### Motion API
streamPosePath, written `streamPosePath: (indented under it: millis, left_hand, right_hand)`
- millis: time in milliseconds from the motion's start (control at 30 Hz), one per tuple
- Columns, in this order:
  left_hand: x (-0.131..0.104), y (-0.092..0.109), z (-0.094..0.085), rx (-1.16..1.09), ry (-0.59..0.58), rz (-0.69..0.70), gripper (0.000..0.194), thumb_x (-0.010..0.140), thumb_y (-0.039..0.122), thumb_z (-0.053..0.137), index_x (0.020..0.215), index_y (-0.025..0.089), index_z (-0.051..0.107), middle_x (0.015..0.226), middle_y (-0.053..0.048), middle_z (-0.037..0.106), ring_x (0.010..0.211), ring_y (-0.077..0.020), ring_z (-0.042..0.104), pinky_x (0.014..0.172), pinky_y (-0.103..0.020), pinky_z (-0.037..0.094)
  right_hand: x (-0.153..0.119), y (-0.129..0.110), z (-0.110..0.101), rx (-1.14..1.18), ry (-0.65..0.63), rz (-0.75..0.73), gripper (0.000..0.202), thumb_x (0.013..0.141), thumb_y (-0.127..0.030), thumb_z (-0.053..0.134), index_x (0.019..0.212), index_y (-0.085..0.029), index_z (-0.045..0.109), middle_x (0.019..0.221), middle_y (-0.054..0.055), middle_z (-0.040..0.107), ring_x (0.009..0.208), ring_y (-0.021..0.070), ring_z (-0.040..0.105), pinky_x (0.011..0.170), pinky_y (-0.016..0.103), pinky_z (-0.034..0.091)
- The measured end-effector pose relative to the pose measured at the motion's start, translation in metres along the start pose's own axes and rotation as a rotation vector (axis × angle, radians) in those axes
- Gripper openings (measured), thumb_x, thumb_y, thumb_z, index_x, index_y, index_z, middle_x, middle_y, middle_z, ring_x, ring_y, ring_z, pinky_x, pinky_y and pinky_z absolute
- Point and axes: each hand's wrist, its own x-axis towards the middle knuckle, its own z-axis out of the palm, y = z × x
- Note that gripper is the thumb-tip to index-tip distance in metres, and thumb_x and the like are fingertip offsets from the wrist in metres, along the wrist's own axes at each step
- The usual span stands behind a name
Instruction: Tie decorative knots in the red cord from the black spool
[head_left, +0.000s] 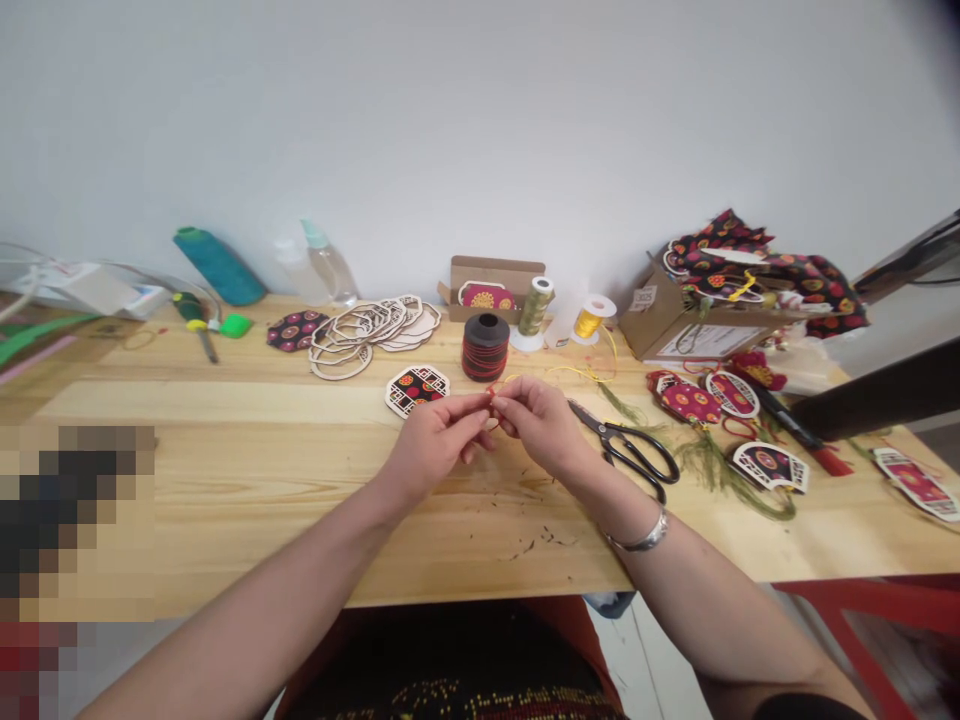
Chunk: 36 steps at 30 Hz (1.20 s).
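Observation:
Both hands meet over the middle of the table, fingertips nearly touching. My left hand point(446, 428) pinches a thin red cord point(491, 391) between thumb and fingers. From the other side, my right hand point(541, 422) closes on the same cord; its ends are mostly hidden by the fingers. Just behind them stands a black cone spool point(486, 348) wound with red thread. An octagonal ornament point(418, 388) with a pale frame and black floral fabric lies beside my left hand. Black-handled scissors point(630, 445) rest close to my right wrist, which wears a silver bracelet.
Pale frames point(375, 335) are heaped at the back left, near a teal thread cone point(220, 266) and a spray bottle point(330, 265). Green point(536, 308) and yellow point(595, 318) spools stand behind. At right are a fabric-filled carton point(667, 315), tasselled ornaments point(688, 398) and a black post point(877, 390).

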Motion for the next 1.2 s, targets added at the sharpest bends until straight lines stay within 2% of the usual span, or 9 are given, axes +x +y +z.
streamPosePath:
  millis: [100,233,400,600,833,1200]
  left_hand:
    - [0.0,-0.001,0.0,0.01,0.038,0.015,0.034,0.074,0.033,0.065,0.1,0.013,0.071,0.074,-0.007,0.07,0.064,-0.0145,0.062,0.046,-0.02,0.04]
    - [-0.001,0.002,0.0,0.035,0.062,0.024,0.029,0.072,0.033,0.067,0.094,0.014,0.072,0.071,-0.006,0.07,0.066,-0.0156,0.063,0.048,-0.021,0.042]
    - [-0.003,0.006,0.002,0.102,0.138,0.02,0.019,0.069,0.029,0.068,0.081,0.015,0.073,0.062,-0.002,0.067,0.053,-0.0114,0.056,0.048,-0.021,0.041]
    - [0.0,0.001,-0.002,0.131,0.125,0.044,0.016,0.071,0.029,0.067,0.078,0.016,0.073,0.057,0.001,0.061,0.051,-0.0085,0.047,0.05,-0.021,0.037]
    - [0.003,-0.002,-0.004,0.047,0.132,0.001,0.015,0.068,0.029,0.07,0.076,0.016,0.074,0.058,0.002,0.058,0.052,-0.0074,0.041,0.051,-0.022,0.032]
    - [0.006,-0.001,-0.003,-0.21,0.103,-0.132,0.011,0.06,0.024,0.074,0.066,0.015,0.072,0.048,0.004,0.05,0.046,-0.0045,0.037,0.045,-0.021,0.022]
  right_hand:
    - [-0.003,-0.003,0.002,-0.101,0.011,-0.047,0.01,0.078,-0.022,0.053,0.069,-0.018,0.051,0.055,-0.004,0.052,0.051,0.0087,0.046,0.052,0.023,0.038]
    - [-0.005,-0.005,0.003,-0.2,0.014,-0.073,0.009,0.079,-0.019,0.052,0.07,-0.019,0.052,0.055,-0.003,0.057,0.053,0.0103,0.05,0.056,0.025,0.04]
    - [-0.005,-0.007,0.001,-0.254,0.027,-0.032,0.011,0.079,-0.02,0.052,0.069,-0.018,0.053,0.054,-0.004,0.054,0.051,0.0096,0.048,0.053,0.024,0.038]
    - [-0.005,-0.007,0.002,-0.285,0.05,-0.029,0.011,0.079,-0.02,0.054,0.068,-0.018,0.054,0.055,-0.004,0.052,0.051,0.0091,0.046,0.054,0.024,0.038]
    - [-0.006,-0.011,0.001,-0.282,0.028,-0.031,0.013,0.079,-0.02,0.055,0.066,-0.018,0.053,0.054,-0.004,0.052,0.051,0.0094,0.046,0.055,0.024,0.038]
    - [-0.006,-0.01,0.002,-0.275,0.034,-0.056,0.011,0.078,-0.023,0.057,0.07,-0.016,0.057,0.058,-0.003,0.054,0.055,0.0095,0.048,0.056,0.024,0.039]
